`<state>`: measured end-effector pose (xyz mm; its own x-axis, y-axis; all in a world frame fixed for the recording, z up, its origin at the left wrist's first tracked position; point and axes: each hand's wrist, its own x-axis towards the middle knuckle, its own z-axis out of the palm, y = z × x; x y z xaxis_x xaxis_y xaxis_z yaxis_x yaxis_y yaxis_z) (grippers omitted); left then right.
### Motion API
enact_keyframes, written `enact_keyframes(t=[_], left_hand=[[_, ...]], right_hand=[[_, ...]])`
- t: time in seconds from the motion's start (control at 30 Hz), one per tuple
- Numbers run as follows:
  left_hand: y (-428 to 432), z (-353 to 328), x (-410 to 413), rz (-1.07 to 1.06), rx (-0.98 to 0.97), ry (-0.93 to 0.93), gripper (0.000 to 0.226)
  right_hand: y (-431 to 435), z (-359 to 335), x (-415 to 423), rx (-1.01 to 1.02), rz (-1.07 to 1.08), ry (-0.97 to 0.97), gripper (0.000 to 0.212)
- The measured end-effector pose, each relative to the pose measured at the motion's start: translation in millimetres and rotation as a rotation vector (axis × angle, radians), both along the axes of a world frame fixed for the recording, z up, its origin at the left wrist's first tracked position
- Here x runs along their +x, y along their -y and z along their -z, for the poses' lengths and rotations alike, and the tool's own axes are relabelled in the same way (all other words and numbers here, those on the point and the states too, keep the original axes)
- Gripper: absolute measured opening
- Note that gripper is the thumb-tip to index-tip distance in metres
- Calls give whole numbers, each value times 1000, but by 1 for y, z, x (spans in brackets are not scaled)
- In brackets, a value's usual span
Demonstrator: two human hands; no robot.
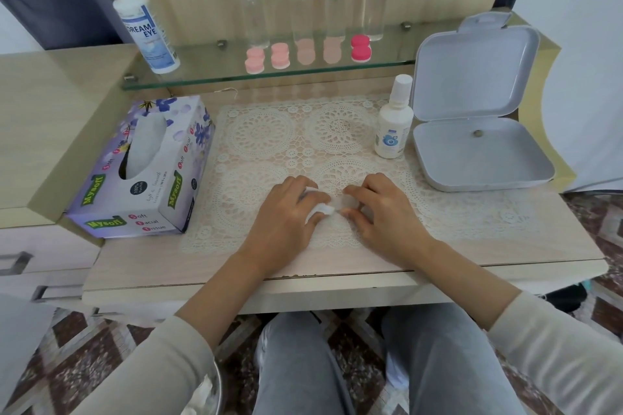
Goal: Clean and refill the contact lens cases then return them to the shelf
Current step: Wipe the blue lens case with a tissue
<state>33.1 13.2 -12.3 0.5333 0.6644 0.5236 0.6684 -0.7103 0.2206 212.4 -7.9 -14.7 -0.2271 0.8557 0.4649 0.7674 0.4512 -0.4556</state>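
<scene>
Several contact lens cases stand in a row on the glass shelf [387, 57]: two pale pink ones [254, 61] [280, 55], two peach ones [305, 50] [332, 50] and a bright pink one [360, 48]. My left hand [286, 212] is shut on a crumpled white tissue [322, 209] on the lace mat [263, 135]. My right hand [381, 209] rests beside it, fingertips pinching a small pale piece [347, 203] that I cannot identify. A small white solution bottle [392, 118] stands at the mat's right.
A purple tissue box [145, 168] lies at the left. An open grey hinged box [478, 131] sits at the right. A large solution bottle [143, 15] stands on the shelf's left end; several clear bottles [333, 7] line the back. A metal bowl's rim [215, 391] shows bottom left.
</scene>
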Motion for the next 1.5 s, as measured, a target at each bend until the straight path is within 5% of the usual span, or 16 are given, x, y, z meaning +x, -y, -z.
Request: enact_keyframes(t=[0.5, 1.1, 1.27, 1.5], left_hand=[[0, 1, 3, 2, 2, 0, 17], [7, -18, -10, -180, -127, 441, 20], [18, -28, -6, -228, -308, 604, 13], [32, -47, -2, -203, -549, 815, 15]], right_hand=[[0, -1, -1, -23, -1, 6, 24], [1, -8, -2, -80, 30, 38, 34], [4, -8, -3, -74, 21, 41, 44], [18, -25, -2, 158, -34, -300, 27]])
